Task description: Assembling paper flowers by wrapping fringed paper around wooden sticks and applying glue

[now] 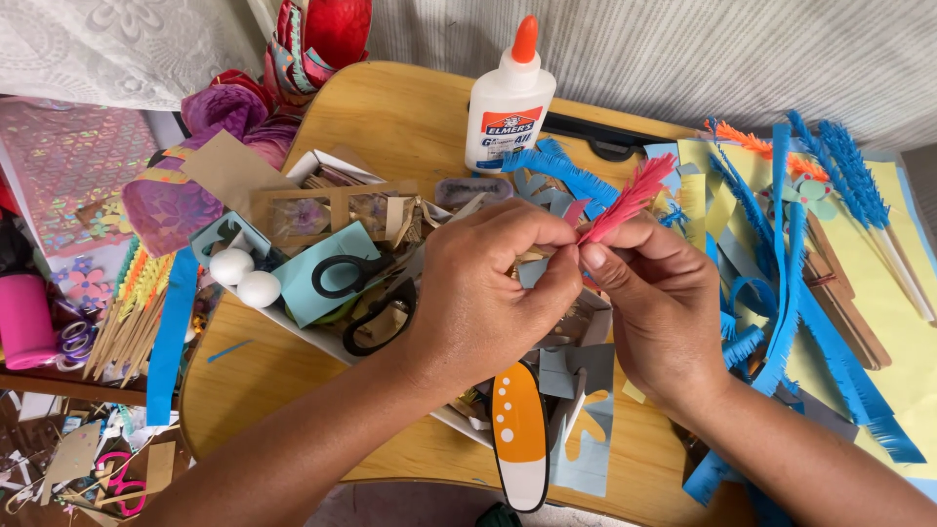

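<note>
Head view showed both hands, left hand (488,293) and right hand (659,307), their fingers pinching a pink fringed paper strip (630,200) above the wooden surface (390,117). Below them, a white box (322,337) held black scissors (366,298), two white foam balls (244,276) and paper scraps.

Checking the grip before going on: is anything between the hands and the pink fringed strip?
Nothing visible. The left hand and right hand both pinch the lower end of the pink fringed strip directly, above the box of paper scraps.
</note>
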